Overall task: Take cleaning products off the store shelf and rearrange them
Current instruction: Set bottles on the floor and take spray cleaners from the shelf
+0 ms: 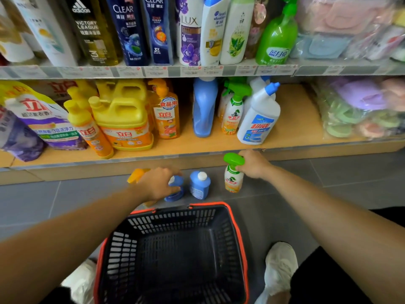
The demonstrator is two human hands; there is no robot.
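Note:
On the grey floor in front of the bottom shelf stand several bottles. My right hand (254, 164) grips the neck of a white spray bottle with a green trigger head (233, 176), which stands upright. My left hand (158, 183) curls round a blue bottle with a white cap (175, 191). A second blue bottle (199, 185) stands free between the two. An orange spray bottle (137, 174) shows partly behind my left hand. On the bottom shelf remain a white toilet-cleaner bottle (259, 117), a green-trigger sprayer (233, 110) and a blue bottle (203, 108).
A dark shopping basket with an orange rim (237, 227) sits on the floor between my feet, nothing in it. Yellow detergent jugs (122, 115) and refill pouches (41, 119) fill the shelf's left. Shampoo bottles (190, 34) line the shelf above. Packed sponges (359, 110) lie at the right.

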